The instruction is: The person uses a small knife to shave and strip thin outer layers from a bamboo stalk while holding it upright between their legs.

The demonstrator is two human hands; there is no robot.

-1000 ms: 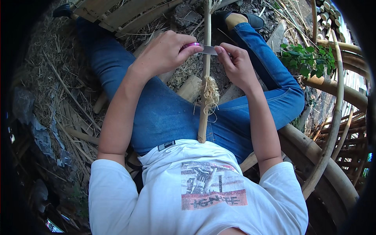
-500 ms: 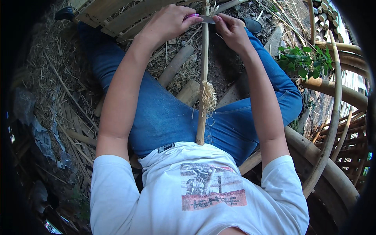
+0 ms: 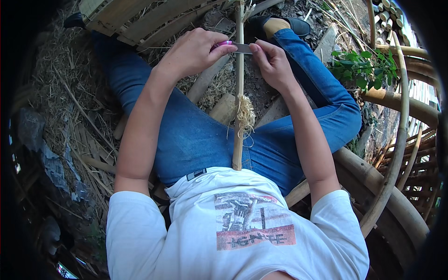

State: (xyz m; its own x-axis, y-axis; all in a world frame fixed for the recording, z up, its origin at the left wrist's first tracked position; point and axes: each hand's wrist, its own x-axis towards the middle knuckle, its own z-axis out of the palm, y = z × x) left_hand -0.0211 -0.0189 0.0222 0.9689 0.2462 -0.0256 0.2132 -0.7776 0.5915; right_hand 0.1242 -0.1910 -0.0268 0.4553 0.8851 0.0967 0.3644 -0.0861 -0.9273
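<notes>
A knife (image 3: 243, 48) with a pink handle lies crosswise over a long, pale wooden or bamboo strip (image 3: 240, 77). My left hand (image 3: 198, 51) is closed round the handle. With thumb and fingers, my right hand (image 3: 272, 62) pinches the far end of the blade. The strip runs lengthwise between my legs, its near end resting against my waist. Curled shavings (image 3: 245, 113) cling to it partway down, and a few thin curls stand at its far part, beyond the blade.
Slatted boards (image 3: 135, 21) stand at the far left. Cut wood pieces (image 3: 224, 108) and straw litter the ground between my legs. To the right are a leafy green plant (image 3: 364, 70), thick bent bamboo poles (image 3: 396, 140) and a stack of cut bamboo (image 3: 388, 18).
Both hands have drawn the knife along the strip toward my body. The strip has shifted slightly left, and my right foot shows more now.
</notes>
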